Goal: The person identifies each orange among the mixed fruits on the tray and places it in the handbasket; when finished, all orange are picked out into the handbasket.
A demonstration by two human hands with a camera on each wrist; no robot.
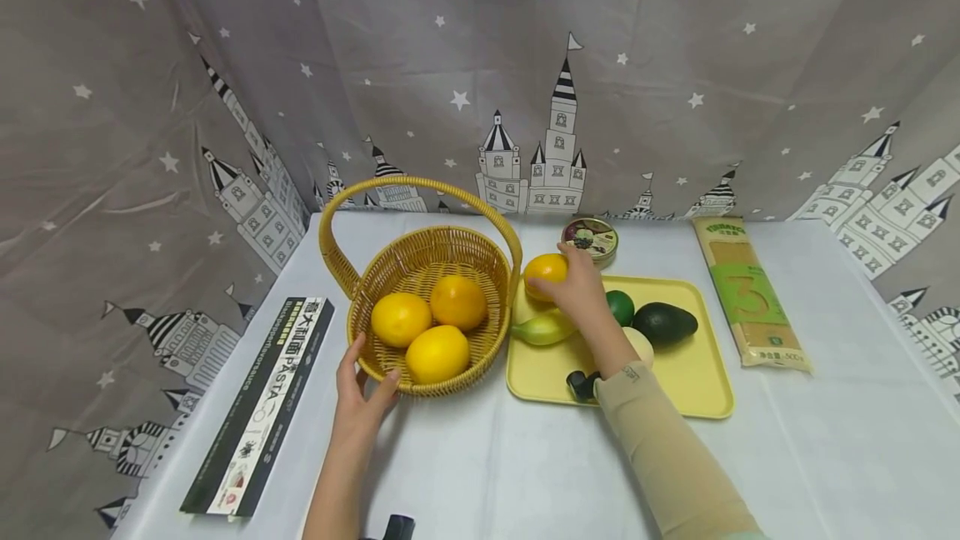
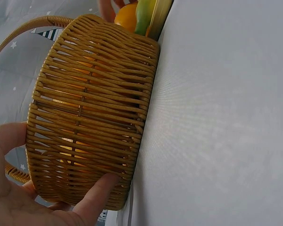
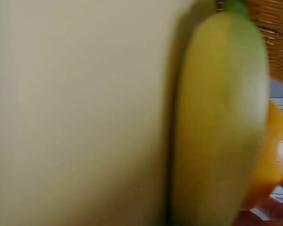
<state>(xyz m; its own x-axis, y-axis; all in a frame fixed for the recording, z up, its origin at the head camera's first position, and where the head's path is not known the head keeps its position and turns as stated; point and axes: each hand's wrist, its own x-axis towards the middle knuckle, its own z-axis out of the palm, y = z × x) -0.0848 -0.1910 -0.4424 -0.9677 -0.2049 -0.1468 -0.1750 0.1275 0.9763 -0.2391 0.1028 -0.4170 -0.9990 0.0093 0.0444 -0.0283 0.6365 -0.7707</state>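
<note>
My right hand [image 1: 581, 286] grips an orange [image 1: 546, 271] at the back left corner of the yellow tray [image 1: 705, 382]. In the right wrist view, that orange [image 3: 271, 155] shows partly behind a yellow-green banana [image 3: 217, 117], with fingertips curled against it. A round wicker basket [image 1: 360, 307] with a tall handle stands left of the tray. Inside it lie three round yellow-orange fruits [image 1: 437, 354]. My left hand [image 1: 360, 407] holds the basket's near left side. In the left wrist view, the thumb [image 2: 101, 190] presses the woven wall and other fingers reach around the rim.
Also on the tray are an avocado [image 1: 663, 323], a green fruit [image 1: 620, 307] and a pale round item [image 1: 639, 346] partly hidden by my right arm. A round tin [image 1: 591, 238] stands behind it. A pasta box [image 1: 258, 407] lies left, a noodle packet [image 1: 750, 294] right.
</note>
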